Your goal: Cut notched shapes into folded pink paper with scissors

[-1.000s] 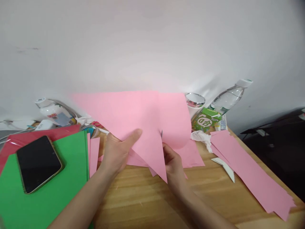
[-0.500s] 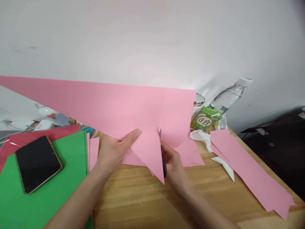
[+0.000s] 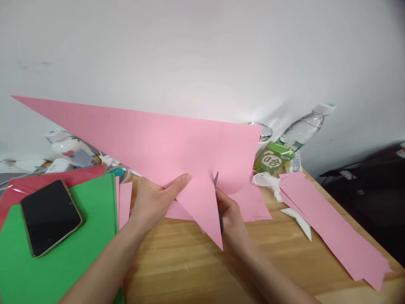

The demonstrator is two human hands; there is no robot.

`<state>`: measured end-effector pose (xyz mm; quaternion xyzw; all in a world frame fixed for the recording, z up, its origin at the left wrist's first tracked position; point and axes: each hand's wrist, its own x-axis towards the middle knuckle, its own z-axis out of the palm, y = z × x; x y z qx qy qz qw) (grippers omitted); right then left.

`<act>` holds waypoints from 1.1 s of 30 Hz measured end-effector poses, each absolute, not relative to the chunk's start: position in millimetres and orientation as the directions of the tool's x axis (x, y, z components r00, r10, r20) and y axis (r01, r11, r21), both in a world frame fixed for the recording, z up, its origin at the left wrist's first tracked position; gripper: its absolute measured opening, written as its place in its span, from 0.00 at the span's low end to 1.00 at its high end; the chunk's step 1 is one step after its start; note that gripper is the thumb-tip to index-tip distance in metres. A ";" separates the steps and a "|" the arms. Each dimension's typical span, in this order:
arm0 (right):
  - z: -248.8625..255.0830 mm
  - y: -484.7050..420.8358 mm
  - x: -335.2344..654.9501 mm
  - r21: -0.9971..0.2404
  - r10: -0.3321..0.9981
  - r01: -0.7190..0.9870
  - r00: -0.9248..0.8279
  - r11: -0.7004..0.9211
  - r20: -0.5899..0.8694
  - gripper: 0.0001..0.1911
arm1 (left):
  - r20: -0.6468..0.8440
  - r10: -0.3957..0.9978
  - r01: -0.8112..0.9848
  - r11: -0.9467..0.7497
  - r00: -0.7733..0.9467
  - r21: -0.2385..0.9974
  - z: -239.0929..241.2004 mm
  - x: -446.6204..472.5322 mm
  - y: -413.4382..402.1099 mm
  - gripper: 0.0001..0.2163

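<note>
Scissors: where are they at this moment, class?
In the head view, the scissors are just right of centre, in the right hand, at the pink sheet.

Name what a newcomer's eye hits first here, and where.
Probably the big pink sheet, raised mid-view before the wall, gripped by the left hand while the right hand holds scissors at a cut in it. Next, likely the dark phone lying on bright green paper at the left, then the clear bottle near the wall at the right.
</note>
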<state>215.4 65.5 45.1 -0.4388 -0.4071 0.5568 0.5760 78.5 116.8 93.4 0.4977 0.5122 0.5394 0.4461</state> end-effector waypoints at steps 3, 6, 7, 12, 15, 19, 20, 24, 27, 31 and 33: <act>43.7 65.8 215.0 -0.954 0.997 -0.299 0.052 -0.035 -0.053 0.19 | 0.126 0.992 0.119 -0.124 -0.013 0.985 90.7 77.3 117.5 0.06; 43.5 66.5 214.9 -0.948 0.996 -0.314 0.055 -0.043 -0.064 0.20 | 0.150 0.989 0.110 -0.151 0.019 0.982 89.6 77.7 118.6 0.10; 43.6 66.6 214.8 -0.945 0.996 -0.322 0.054 -0.049 -0.070 0.21 | 0.154 0.988 0.110 -0.156 0.023 0.982 89.4 78.0 118.9 0.11; 42.6 65.8 214.3 -0.939 0.993 -0.337 0.064 -0.071 -0.098 0.20 | 0.168 0.985 0.096 -0.170 0.028 0.981 87.9 78.5 119.9 0.15; 40.4 66.1 214.2 -0.930 0.993 -0.359 0.063 -0.075 -0.104 0.18 | 0.167 0.985 0.088 -0.169 0.029 0.982 87.2 78.2 120.0 0.16; 37.1 67.5 214.3 -0.927 0.993 -0.370 0.069 -0.063 -0.095 0.16 | 0.160 0.987 0.100 -0.162 0.030 0.982 88.4 79.3 120.3 0.17; 36.5 67.6 214.3 -0.926 0.993 -0.371 0.072 -0.064 -0.097 0.16 | 0.162 0.986 0.103 -0.165 0.032 0.981 88.8 79.5 120.3 0.18; 36.1 66.5 214.0 -0.922 0.990 -0.378 0.080 -0.077 -0.115 0.17 | 0.172 0.985 0.113 -0.175 0.032 0.978 89.1 78.5 120.2 0.19; 36.4 65.6 214.0 -0.923 0.989 -0.377 0.084 -0.083 -0.123 0.15 | 0.167 0.985 0.136 -0.171 0.039 0.976 87.5 76.7 121.0 0.20; 35.1 65.3 214.2 -0.924 0.989 -0.375 0.087 -0.075 -0.116 0.14 | 0.168 0.985 0.126 -0.173 0.044 0.977 86.0 76.2 121.8 0.20; 34.8 65.6 214.1 -0.929 0.990 -0.365 0.097 -0.062 -0.104 0.13 | 0.164 0.985 0.114 -0.168 0.045 0.979 86.1 76.6 121.4 0.20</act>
